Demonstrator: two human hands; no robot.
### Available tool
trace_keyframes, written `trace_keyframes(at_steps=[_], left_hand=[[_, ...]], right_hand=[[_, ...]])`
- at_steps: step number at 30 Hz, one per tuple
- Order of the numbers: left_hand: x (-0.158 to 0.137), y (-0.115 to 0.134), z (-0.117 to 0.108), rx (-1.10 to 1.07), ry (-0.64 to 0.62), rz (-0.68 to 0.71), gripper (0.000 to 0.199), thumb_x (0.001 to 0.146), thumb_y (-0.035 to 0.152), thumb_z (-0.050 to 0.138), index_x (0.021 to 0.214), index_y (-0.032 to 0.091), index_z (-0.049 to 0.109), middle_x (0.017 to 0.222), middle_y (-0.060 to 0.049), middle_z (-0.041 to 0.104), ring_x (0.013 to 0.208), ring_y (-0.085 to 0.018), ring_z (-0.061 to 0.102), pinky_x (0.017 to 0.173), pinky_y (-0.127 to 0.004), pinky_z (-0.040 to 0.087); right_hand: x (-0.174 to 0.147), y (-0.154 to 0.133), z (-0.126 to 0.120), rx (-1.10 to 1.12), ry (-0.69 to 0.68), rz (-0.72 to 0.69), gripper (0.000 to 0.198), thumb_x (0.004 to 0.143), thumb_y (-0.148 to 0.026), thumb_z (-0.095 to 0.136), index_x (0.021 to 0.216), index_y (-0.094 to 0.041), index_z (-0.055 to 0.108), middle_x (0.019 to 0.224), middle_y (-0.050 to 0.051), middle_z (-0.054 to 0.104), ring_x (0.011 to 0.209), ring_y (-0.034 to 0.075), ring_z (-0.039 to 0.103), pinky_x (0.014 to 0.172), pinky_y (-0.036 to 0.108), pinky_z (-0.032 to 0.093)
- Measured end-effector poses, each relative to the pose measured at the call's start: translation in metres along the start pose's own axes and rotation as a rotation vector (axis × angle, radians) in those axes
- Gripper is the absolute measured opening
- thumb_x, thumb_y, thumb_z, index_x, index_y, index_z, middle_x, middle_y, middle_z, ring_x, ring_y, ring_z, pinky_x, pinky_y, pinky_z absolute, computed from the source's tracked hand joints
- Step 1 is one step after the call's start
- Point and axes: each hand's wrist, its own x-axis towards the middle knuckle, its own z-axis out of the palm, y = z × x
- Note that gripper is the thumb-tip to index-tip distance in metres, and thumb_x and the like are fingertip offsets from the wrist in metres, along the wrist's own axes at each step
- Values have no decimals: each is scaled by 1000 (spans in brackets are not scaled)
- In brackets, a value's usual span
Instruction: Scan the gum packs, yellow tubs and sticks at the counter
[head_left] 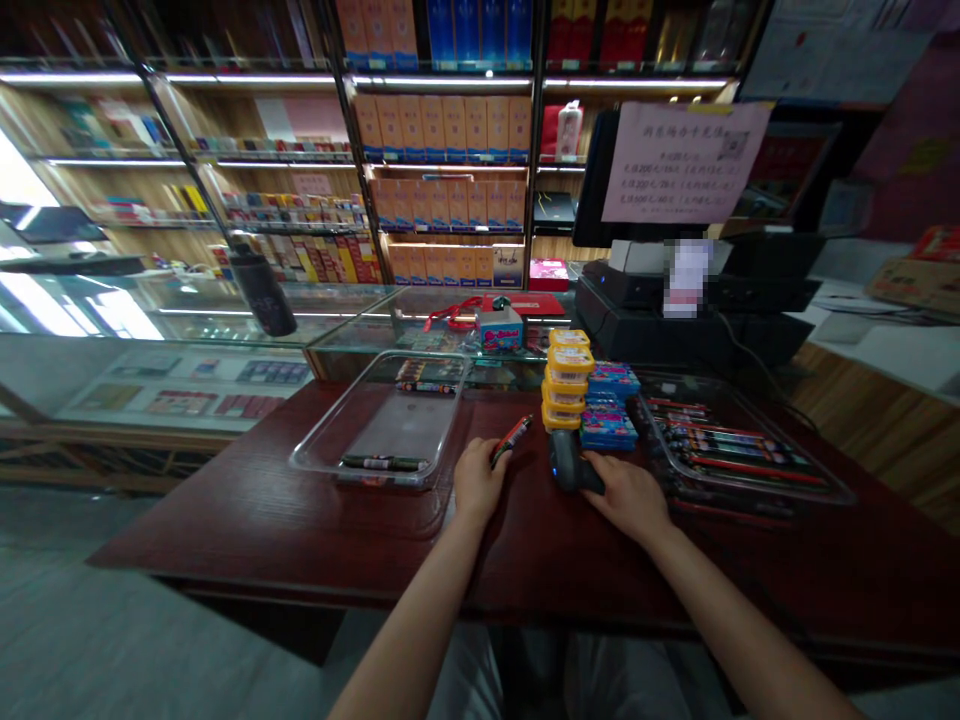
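Observation:
My left hand [478, 482] is closed around a slim pen-like stick [513, 440] with red and dark print, tilted up to the right above the table. In my right hand [628, 496] is a black barcode scanner [573, 466], its head turned left and a small blue light showing on it. To the left stands a clear plastic tray [390, 425] with a few similar sticks at its far and near ends. At the right, another clear tray [836, 492] holds several more sticks in red, dark and light colours.
Beyond the scanner are stacked yellow tubs [568, 375] and blue boxes [609, 425]. A small box [500, 328] and red lanyard [454, 315] lie on the glass counter. A dark bottle [262, 290] stands left; a monitor with a pink notice [679, 165] stands right.

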Motion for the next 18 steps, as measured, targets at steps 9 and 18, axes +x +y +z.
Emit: trace_keyframes(at_steps=[9,18], left_hand=[[11,31,-20,-237,74,209,25,87,32,51,108,23,60,98,-4,63,93,-17,58,82,-27,46],[55,154,19,-357,-365,516,37,83,17,50,120,18,57,106,-8,63,99,-19,56,91,-32,44]], right_hand=[[4,3,7,57,17,43,44,82,-34,54,124,-21,50,104,7,64,96,22,59,80,31,41],[11,7,6,78,2,64,35,81,-35,52,113,-21,56,98,6,66,92,22,60,79,31,42]])
